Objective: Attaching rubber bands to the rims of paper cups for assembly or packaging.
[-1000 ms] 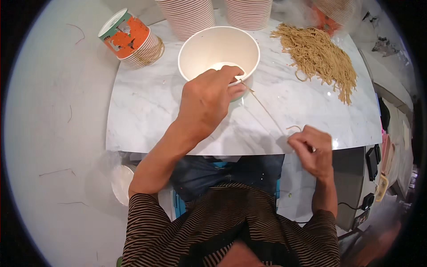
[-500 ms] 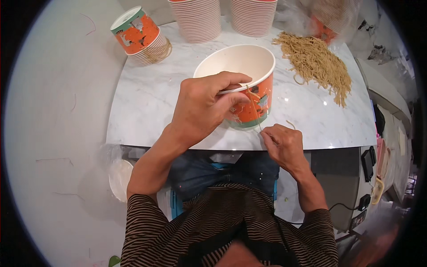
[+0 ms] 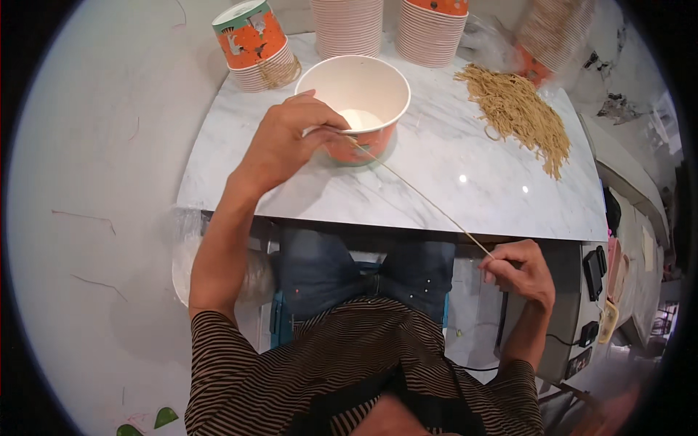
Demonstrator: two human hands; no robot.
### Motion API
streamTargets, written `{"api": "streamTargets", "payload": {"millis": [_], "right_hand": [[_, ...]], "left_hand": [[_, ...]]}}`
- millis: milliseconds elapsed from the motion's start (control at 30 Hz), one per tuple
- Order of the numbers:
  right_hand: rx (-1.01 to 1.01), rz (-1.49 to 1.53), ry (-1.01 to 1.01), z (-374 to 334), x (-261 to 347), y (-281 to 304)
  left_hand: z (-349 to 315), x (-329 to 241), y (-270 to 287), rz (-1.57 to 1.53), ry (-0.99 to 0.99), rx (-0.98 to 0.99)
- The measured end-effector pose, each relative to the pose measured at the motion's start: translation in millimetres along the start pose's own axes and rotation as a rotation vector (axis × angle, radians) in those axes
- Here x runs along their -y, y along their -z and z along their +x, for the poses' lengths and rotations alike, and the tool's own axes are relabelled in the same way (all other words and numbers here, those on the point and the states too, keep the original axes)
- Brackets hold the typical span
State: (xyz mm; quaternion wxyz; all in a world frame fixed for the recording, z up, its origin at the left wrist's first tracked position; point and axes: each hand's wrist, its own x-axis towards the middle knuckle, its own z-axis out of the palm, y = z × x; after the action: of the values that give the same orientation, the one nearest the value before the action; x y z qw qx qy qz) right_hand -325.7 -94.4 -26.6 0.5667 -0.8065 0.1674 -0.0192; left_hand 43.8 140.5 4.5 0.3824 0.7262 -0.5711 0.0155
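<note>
A large paper bucket (image 3: 382, 139), white inside with an orange and green printed outside, stands upright near the table's front edge. My left hand (image 3: 287, 138) pinches its near rim, thumb outside and fingers over the lip. From that rim a thin tan string (image 3: 429, 200) runs tight down to the right. Its other end is gripped in the closed fingers of my right hand (image 3: 520, 269), out past the front edge of the table. Whether the left fingertips also press on the string cannot be made out.
A pile of loose tan strings (image 3: 520, 120) lies on the right of the marble-patterned table (image 3: 283, 189). Along the back stand a leaning stack of printed buckets (image 3: 251, 36), with strings round it, and two taller stacks (image 3: 347, 29). Plastic-wrapped buckets (image 3: 560, 29) sit behind the pile.
My right hand has moved right and toward me, stretching the string into a long slanting line. My left hand and the bucket have shifted left in the view, and the bucket is turned.
</note>
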Motion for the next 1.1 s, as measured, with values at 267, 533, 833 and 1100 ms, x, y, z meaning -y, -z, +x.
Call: {"api": "streamTargets", "payload": {"millis": [267,533,833,1100], "right_hand": [[0.040,0.347,0.393,-15.6,28.7,-9.6],[-0.172,0.438,0.387,33.8,85.5,-30.6],[-0.122,0.727,0.578,113.2,89.9,-11.0],[-0.285,0.970,0.604,144.6,68.2,20.7]], "left_hand": [[11.8,31.6,12.7,0.002,-0.154,0.051],[10.1,29.7,-2.1,0.304,-0.268,-0.400],[-48.8,-74.4,-87.6,0.186,-0.546,-0.464],[-40.3,-42.1,-56.1,0.236,-0.446,-0.221]]}}
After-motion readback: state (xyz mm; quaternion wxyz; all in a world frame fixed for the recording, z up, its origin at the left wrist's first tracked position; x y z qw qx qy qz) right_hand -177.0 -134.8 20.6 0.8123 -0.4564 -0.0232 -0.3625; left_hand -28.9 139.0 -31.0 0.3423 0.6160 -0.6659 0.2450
